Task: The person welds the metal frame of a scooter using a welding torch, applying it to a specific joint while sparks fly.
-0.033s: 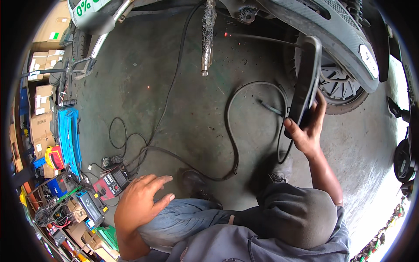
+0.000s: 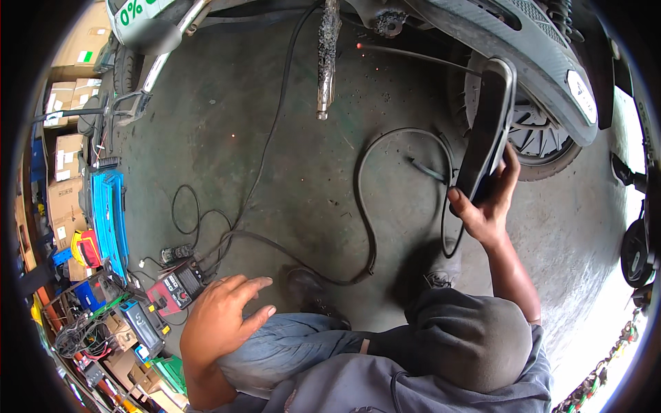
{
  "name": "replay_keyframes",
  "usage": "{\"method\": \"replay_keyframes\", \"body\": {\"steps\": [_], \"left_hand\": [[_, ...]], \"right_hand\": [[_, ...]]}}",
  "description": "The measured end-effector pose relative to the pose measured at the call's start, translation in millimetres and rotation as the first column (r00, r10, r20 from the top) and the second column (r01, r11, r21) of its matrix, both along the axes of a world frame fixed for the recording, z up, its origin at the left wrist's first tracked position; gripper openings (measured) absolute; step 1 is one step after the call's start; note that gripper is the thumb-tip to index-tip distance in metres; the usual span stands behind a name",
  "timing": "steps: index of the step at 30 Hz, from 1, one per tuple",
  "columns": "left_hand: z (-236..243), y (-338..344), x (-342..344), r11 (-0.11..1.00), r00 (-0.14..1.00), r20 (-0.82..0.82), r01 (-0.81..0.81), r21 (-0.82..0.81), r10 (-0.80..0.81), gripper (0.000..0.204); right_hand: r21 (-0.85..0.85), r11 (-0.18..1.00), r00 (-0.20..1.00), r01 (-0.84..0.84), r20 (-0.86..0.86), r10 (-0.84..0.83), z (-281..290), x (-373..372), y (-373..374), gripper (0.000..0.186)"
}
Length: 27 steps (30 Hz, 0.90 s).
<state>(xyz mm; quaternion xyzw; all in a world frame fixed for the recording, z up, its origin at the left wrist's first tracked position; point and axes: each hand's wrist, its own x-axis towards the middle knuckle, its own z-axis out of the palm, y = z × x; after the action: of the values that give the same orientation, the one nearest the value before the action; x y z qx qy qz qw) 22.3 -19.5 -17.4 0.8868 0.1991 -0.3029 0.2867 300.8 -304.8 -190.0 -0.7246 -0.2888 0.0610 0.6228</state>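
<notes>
- Welding holder (image 2: pixel 484 131), long and dark with a pale metal edge, stands slanted in the right hand (image 2: pixel 492 213), its far end reaching up and away from the fingers.
- That right hand is closed around the holder's near end, the thumb on its left side and the fingers wrapped round the right.
- Thin rod (image 2: pixel 421 56) runs out leftward from the holder's far end, beyond the right hand; its tip glows red.
- Left hand (image 2: pixel 231 310) is empty and half open, fingers loosely bent and thumb apart, above the left leg (image 2: pixel 296 344); whether it touches the trousers I cannot tell.
- Metal bar (image 2: pixel 328 62), rough and crusted along much of its length, hangs well beyond both hands, left of the rod's glowing tip.
- Wheel (image 2: pixel 564 162) with a black tyre is just past the right hand, to its right, below a grey panel (image 2: pixel 527 65).
- Black cable (image 2: pixel 359 186) bends in a loop across the floor (image 2: pixel 296 158), left of the right hand.
- Red and black box (image 2: pixel 169 292) sits just left of the left hand, with cables beside it.
- Blue case (image 2: pixel 110 220) and cardboard boxes (image 2: pixel 67 155) are farther out, beyond the left hand and to its left.
</notes>
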Motion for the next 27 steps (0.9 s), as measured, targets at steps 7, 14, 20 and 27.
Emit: {"method": "replay_keyframes", "body": {"steps": [7, 14, 20, 27], "left_hand": [[-2.4, 1.3, 1.2, 1.000, 1.000, 0.018, 0.013, -0.003, -0.012, 0.045], [0.0, 1.6, 0.3, 1.000, 1.000, 0.025, -0.002, 0.010, 0.002, 0.044], [-1.1, -0.2, -1.3, 1.000, 0.999, 0.038, 0.001, 0.014, -0.002, 0.042], [0.1, 1.9, -2.1, 1.000, 0.999, 0.049, -0.008, 0.008, 0.008, 0.041]], "right_hand": [[-0.277, 0.961, 0.900, 0.022, 0.424, 0.101, 3.6, 13.2, 8.6, 0.114], [-0.389, 0.921, 0.736, -0.014, 0.619, 0.272, -8.5, -15.1, 8.1, 0.092], [-0.255, 0.959, 0.687, 0.120, 0.719, 0.105, -0.3, -4.1, 16.9, 0.093], [-0.369, 0.926, 0.673, 0.086, 0.706, 0.219, -8.6, -0.1, 8.4, 0.107]]}}
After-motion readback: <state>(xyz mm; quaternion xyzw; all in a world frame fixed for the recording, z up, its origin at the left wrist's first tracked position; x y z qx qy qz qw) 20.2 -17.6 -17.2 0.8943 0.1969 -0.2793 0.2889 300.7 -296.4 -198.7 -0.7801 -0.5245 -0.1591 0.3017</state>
